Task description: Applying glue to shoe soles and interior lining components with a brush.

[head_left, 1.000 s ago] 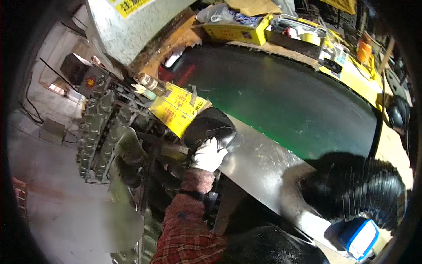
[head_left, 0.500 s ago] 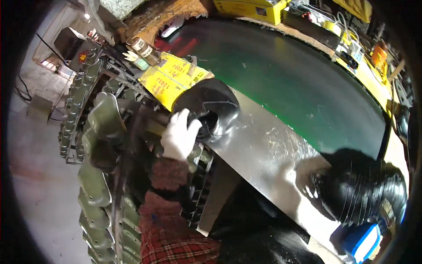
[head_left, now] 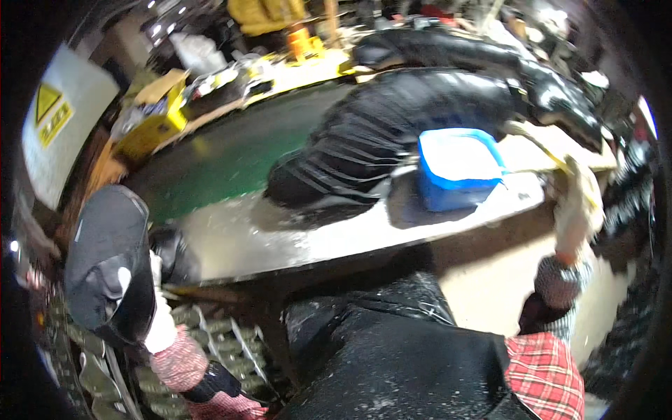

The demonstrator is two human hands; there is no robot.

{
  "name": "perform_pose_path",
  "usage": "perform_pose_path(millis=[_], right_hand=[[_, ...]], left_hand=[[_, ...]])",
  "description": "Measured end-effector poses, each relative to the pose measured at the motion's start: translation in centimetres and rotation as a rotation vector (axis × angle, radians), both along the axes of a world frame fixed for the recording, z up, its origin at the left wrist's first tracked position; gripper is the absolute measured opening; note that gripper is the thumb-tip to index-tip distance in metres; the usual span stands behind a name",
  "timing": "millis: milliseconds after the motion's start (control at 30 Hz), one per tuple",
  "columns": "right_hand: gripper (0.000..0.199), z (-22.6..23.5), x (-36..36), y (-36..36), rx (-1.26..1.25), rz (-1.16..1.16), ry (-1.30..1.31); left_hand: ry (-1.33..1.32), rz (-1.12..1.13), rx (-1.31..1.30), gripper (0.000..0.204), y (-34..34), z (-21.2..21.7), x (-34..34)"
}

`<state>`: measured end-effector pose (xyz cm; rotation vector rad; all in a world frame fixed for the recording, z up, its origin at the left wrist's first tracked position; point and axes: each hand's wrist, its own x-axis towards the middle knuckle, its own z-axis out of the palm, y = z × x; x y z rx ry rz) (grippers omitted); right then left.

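Observation:
At the left, my left hand (head_left: 161, 323), in a white glove, is closed on the edge of a black, curved, hollow rubber-like piece (head_left: 108, 259), held up beside the bench end. The piece covers most of my fingers. At the right, my gloved right hand (head_left: 579, 206) reaches past the bench edge and is closed on a slim pale handle (head_left: 542, 143), apparently a brush; motion blurs its tip. Nearby on the bench stands an open blue tub (head_left: 455, 189) with white contents. A row of nested black curved pieces (head_left: 378, 129) lies just behind the tub.
The metal-edged bench (head_left: 245, 241) crosses in front of me, with a green-black top. A yellow box (head_left: 150, 133) stands at its far left, an orange tool (head_left: 301, 45) at the back. More black pieces (head_left: 448, 49) line the far right. Olive metal parts on racks (head_left: 217, 350) are below left.
My view has swung right. My left hand, earlier at the black piece lying on the bench end, now has it lifted at the left. My right hand has come into view beyond the blue tub.

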<state>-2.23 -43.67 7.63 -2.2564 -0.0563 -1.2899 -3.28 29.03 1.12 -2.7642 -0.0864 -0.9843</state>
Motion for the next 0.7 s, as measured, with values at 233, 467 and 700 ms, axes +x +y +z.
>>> perform_pose_path(millis=[233, 467, 700], right_hand=[[0.030, 0.1, 5.4, 2.2, 0.232, 0.006, 0.583], [0.017, -2.5, 3.9, 0.8, 0.143, 0.168, 0.212], [0.014, -2.6, 2.2, 6.3, 0.066, 0.307, 0.215]], left_hand=[[0.643, -0.573, -1.935, 0.034, -25.8, 0.8, 1.9], [0.477, -0.639, -1.334, 0.053, -23.0, -10.5, 3.2], [0.230, -0.433, -2.151, 0.032, -28.0, -5.4, 2.2]])
